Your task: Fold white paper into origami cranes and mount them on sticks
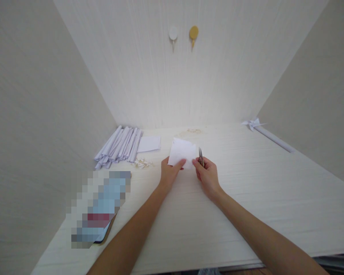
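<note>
A: Where is the sheet of paper (181, 151)?

B: Over the bench (246, 179), between the hands. The left hand (169, 172) pinches its near left side, thumb on top. The right hand (208, 175) grips scissors (201, 154), blades pointing away, its thumb at the sheet's near right corner.

A: What lies left of the sheet?

B: Near it, a small paper stack (148, 144); past that, a heap of paper rolls (121, 145). Nearer the person, some bits (142, 164) too small to make out, then a phone (105, 229) with a blurred screen.

A: And right of it?

B: Well apart, a white pinwheel (253, 123) at the end of a paper tube (275, 139).

A: The surroundings?

B: The bench is pale, with a brownish patch (194, 131) beyond the sheet. Pale walls enclose three sides. Above the sheet, the back wall (186, 84) carries a white hook (173, 33) and a gold hook (194, 33).
</note>
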Available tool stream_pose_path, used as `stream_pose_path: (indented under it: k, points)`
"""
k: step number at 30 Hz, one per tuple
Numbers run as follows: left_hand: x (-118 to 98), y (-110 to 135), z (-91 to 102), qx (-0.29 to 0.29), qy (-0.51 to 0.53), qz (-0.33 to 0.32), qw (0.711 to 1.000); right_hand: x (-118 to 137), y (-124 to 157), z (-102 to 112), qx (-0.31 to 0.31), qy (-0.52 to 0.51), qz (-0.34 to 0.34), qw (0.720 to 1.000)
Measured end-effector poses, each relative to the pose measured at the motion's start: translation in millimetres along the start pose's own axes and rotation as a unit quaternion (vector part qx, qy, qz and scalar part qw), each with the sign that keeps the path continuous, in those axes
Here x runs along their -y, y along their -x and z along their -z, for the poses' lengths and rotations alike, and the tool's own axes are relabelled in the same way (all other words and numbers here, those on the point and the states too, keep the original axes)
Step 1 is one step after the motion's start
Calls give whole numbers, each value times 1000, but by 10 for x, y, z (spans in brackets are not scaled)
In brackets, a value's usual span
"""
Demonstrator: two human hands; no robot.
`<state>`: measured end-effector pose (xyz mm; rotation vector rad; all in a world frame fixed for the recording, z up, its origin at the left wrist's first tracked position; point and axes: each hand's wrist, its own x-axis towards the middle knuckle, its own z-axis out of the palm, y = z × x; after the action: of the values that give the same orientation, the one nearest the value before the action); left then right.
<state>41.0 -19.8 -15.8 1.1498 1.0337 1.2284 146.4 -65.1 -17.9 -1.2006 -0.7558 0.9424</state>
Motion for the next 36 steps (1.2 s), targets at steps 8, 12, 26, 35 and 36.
stream_pose_path:
  k: [8, 12, 26, 35, 36]
  points:
    - [18, -59, 50, -12, 68, 5, 998, -25, -49, 50, -41, 27, 38, 998]
    - [6, -19, 11, 44, 62, 23, 997, -5, -103, 100, -85, 37, 77, 993]
    - [-11, 22, -16, 26, -12, 5, 1000, 0, -140, 134, -113, 26, 111, 987]
    - [-9, 6, -22, 9, 41, 18, 999, -38, -57, 39, 42, 43, 29, 998]
    - [-7, 7, -23, 13, 39, 17, 999, -42, -56, 38, 44, 41, 25, 998]
